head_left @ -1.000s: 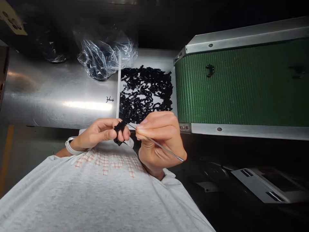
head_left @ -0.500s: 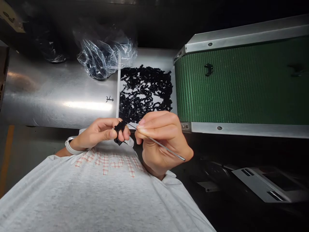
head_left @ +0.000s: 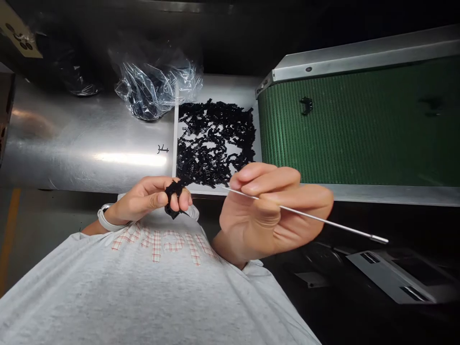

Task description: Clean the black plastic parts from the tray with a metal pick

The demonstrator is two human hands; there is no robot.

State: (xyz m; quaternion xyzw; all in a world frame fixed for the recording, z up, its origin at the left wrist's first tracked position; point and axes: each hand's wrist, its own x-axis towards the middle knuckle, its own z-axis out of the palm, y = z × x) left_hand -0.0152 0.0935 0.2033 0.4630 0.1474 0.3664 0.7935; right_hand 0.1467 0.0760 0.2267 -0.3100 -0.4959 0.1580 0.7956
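Between its thumb and fingers, my left hand [head_left: 151,196] grips a small black plastic part [head_left: 173,194] in front of my shirt. My right hand [head_left: 278,211] is closed around a thin metal rod [head_left: 334,224]. One end of the rod points toward the tray, and its thicker end sticks out to the right. The rod and the part in my left hand are apart. Just beyond my hands lies a white tray [head_left: 176,139] holding many loose black plastic pieces [head_left: 215,139].
To the right, a green conveyor belt [head_left: 359,129] with metal side rails carries a black part [head_left: 306,106] and a blurred dark one. A clear plastic bag [head_left: 151,91] with dark contents stands on the steel table [head_left: 72,139]. A grey device [head_left: 402,278] sits at lower right.
My right hand has moved right, drawing the rod away from the black plastic part. The rod now lies across the fingers. My left hand has barely shifted.
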